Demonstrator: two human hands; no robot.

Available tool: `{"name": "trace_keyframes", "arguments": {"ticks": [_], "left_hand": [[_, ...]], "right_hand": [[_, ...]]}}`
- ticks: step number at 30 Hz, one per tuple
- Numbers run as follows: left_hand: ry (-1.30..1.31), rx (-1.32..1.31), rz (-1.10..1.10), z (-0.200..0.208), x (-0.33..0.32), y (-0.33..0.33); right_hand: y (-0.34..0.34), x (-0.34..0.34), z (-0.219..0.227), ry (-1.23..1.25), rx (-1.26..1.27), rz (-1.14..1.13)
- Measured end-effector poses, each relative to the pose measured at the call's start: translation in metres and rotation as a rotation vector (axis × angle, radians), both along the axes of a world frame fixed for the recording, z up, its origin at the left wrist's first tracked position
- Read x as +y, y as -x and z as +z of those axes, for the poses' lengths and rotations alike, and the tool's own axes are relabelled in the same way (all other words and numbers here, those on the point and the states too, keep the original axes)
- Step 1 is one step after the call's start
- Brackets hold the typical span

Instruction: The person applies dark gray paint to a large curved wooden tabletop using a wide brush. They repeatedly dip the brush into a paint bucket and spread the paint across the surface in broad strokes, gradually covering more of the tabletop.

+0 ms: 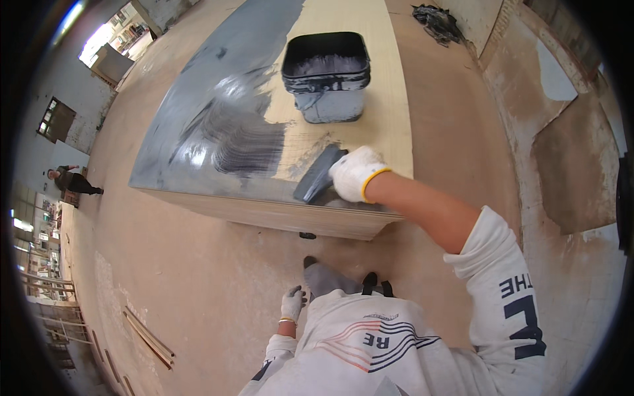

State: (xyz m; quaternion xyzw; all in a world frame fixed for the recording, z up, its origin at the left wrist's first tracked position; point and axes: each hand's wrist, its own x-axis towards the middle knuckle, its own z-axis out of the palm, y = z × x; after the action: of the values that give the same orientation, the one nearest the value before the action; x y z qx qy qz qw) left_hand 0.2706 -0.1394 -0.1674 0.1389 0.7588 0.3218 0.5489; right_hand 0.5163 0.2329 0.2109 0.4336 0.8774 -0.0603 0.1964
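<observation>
My right hand, in a white glove with a yellow cuff, is closed around a wide flat spreader coated in dark grey. The spreader rests at the near edge of a large pale wooden board, which tops a thick stack. Glossy grey coating covers the board's left side, with dark curved streaks left of the spreader. A black bucket, smeared with grey and holding dark grey paste or paint, stands on the bare wood beyond my right hand. My gloved left hand hangs low beside my body, fingers loosely apart, holding nothing.
The stack's layered near edge faces my legs. Thin wooden strips lie on the floor at the left. Far left, another person is in the hall. A crumpled dark sheet lies by the stained right wall.
</observation>
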Motion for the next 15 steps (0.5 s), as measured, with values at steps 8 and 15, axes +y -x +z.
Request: {"name": "trace_keyframes", "arguments": {"ticks": [8, 15], "left_hand": [[-0.283, 0.243, -0.529, 0.186, 0.119, -0.089], [-0.765, 0.102, -0.155, 0.348, 0.269, -0.131]], "right_hand": [[-0.086, 0.008, -0.027, -0.032, 0.085, -0.076], [-0.136, 0.045, -0.029, -0.044, 0.166, -0.133]]}}
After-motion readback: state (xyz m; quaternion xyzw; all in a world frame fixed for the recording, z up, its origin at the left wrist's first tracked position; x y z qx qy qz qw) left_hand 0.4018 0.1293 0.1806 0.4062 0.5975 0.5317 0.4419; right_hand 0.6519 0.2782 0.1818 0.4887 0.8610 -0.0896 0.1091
